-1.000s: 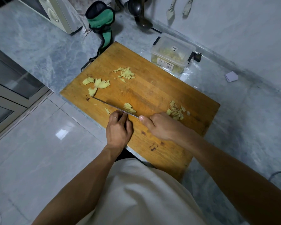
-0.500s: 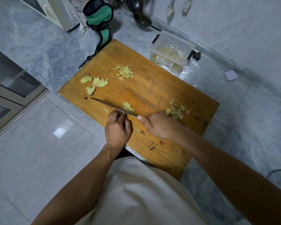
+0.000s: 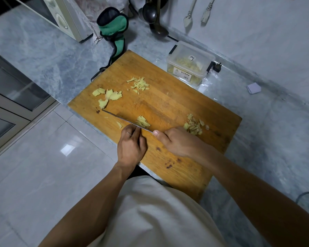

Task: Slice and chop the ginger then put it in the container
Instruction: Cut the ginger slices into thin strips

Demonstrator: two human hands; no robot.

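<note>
knife (image 3: pixel 127 121) in right hand (image 3: pixel 180 142), left hand (image 3: pixel 132 147) beside ginger (image 3: pixel 143 121)

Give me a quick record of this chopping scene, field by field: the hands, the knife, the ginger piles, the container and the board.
right hand: right hand grips the knife handle
left hand: left hand, fingertips at the blade beside the small ginger pile
knife: knife lies edge down across the board's near side
ginger being cut: small ginger pile just beyond the blade
flat slices: ginger slices, far left of board
other piles: shredded ginger far centre; chopped ginger right
container: container past the board, ginger inside
board: cutting board on the counter
</note>
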